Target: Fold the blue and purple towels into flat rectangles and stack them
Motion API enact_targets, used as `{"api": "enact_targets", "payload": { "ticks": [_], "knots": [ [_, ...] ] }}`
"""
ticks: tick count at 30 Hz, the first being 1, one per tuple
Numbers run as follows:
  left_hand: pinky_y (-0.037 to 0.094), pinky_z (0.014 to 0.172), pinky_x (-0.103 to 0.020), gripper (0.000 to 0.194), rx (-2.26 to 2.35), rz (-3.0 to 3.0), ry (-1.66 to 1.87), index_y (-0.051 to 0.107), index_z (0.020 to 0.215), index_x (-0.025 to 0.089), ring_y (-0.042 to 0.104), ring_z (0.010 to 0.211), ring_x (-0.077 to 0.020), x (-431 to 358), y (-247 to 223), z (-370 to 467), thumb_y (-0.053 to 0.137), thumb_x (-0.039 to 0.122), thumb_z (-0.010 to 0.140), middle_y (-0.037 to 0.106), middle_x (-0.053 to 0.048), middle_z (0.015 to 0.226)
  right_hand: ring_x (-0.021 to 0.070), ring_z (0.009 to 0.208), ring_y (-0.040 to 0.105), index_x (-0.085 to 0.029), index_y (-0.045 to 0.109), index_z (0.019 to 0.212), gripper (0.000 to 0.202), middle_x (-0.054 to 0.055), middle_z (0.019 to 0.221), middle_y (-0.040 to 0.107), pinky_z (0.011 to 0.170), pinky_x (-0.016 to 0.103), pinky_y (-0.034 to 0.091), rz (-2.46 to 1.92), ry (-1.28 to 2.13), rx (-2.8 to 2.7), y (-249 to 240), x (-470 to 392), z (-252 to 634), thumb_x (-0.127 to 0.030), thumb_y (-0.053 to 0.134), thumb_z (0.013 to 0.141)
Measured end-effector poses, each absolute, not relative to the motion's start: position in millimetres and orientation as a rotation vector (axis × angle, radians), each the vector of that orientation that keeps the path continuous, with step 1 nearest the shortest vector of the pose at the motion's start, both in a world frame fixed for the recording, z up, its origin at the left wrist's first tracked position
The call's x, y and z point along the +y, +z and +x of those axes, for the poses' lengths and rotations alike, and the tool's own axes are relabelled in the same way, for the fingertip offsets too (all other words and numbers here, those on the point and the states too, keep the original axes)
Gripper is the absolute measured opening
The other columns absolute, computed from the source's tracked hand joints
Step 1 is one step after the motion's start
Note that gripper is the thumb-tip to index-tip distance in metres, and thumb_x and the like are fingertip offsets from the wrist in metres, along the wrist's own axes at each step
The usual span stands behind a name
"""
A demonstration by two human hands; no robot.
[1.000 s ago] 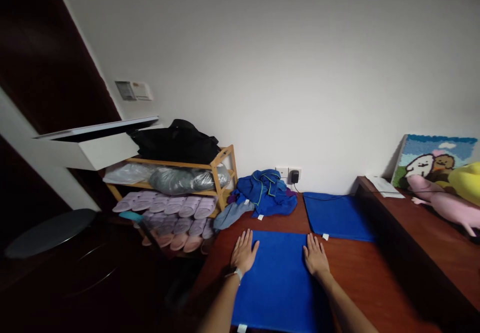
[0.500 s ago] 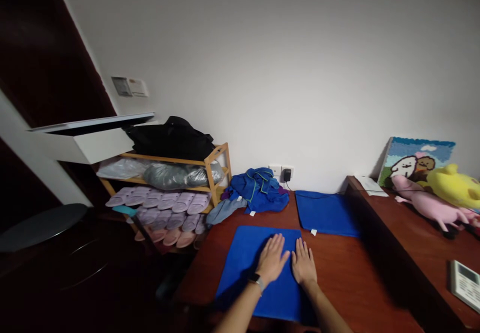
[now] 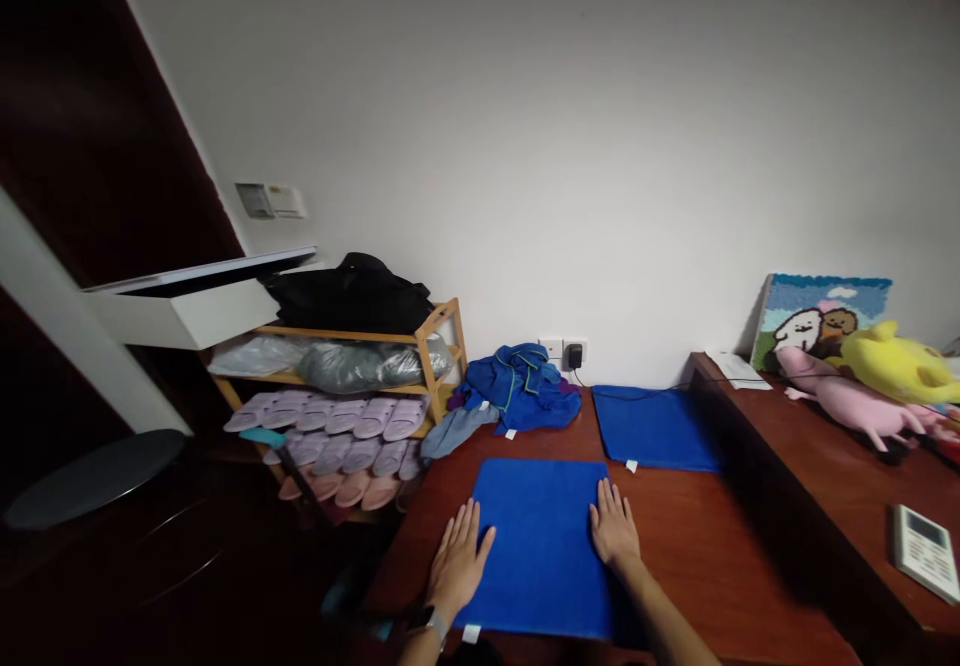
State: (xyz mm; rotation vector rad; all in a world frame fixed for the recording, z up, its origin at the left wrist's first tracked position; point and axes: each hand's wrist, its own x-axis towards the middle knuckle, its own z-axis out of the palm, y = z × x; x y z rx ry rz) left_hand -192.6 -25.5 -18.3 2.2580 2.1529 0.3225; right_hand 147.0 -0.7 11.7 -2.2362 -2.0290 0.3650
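A blue towel (image 3: 536,551) lies flat on the brown wooden table in front of me, with a small white tag showing at its near left corner. My left hand (image 3: 459,563) rests along the towel's left edge, fingers stretched out and thumb spread over the cloth. At the right edge, my right hand (image 3: 615,526) lies flat with its fingers extended, partly on the towel. Neither hand holds anything. Farther back on the table is a second flat blue towel (image 3: 654,431), and left of it a crumpled heap of blue cloths (image 3: 517,391).
A wooden rack (image 3: 424,346) with several slippers and a black bag (image 3: 356,296) stands at the left. On the raised surface at right are a pink plush toy (image 3: 847,401), a yellow plush toy (image 3: 900,366) and a calculator-like device (image 3: 928,551). A plugged-in adapter (image 3: 575,356) trails a cable.
My left hand has moved left from the middle of the towel to its left edge. The right hand stays near the right edge. The towel's near tag now shows.
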Motion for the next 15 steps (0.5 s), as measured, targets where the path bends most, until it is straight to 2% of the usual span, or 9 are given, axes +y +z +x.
{"api": "enact_targets", "payload": {
  "ticks": [5, 9, 12, 15],
  "knots": [
    [0.025, 0.127, -0.049, 0.077, 2.121, 2.304, 0.413, 0.03, 0.16, 0.014, 0.028, 0.154, -0.0269, -31.4, -5.2, -166.8, 0.021, 0.064, 0.102, 0.031, -0.01, 0.166, 0.0219, 0.157, 0.013, -0.016, 0.022, 0.162, 0.067, 0.001, 0.168, 0.018, 0.128, 0.043, 0.011, -2.085, 0.296, -2.027, -1.3, -54.2, 147.3, -0.047, 0.014, 0.103],
    [0.026, 0.127, -0.046, 0.066, 1.782, 2.491, 0.467, 0.028, 0.161, 0.022, 0.029, 0.154, -0.0232, -47.9, 0.9, -80.5, 0.019, 0.056, 0.105, 0.031, -0.004, 0.166, 0.026, 0.156, 0.014, -0.015, 0.026, 0.161, 0.068, 0.003, 0.168, 0.021, 0.128, 0.045, 0.015, -2.074, 0.291, -2.032, -16.8, -90.2, 146.0, -0.05, 0.019, 0.102],
    [0.027, 0.127, -0.043, 0.06, 1.418, 2.632, 0.477, 0.022, 0.162, 0.029, 0.029, 0.154, -0.0199, -62.0, -0.5, -18.1, 0.02, 0.051, 0.106, 0.029, 0.001, 0.167, 0.0252, 0.157, 0.011, -0.017, 0.026, 0.161, 0.067, 0.0, 0.168, 0.018, 0.129, 0.045, 0.013, -2.067, 0.332, -2.075, -14.0, -95.9, 147.1, -0.047, 0.02, 0.102],
    [0.027, 0.127, -0.045, 0.059, 1.403, 2.616, 0.447, 0.02, 0.162, 0.03, 0.029, 0.153, -0.0211, -65.2, -2.7, -11.1, 0.022, 0.051, 0.106, 0.03, 0.001, 0.166, 0.0238, 0.156, 0.01, -0.018, 0.025, 0.161, 0.066, -0.002, 0.168, 0.016, 0.129, 0.044, 0.012, -2.074, 0.367, -2.095, -6.4, -93.3, 148.3, -0.045, 0.02, 0.102]
  ]
}}
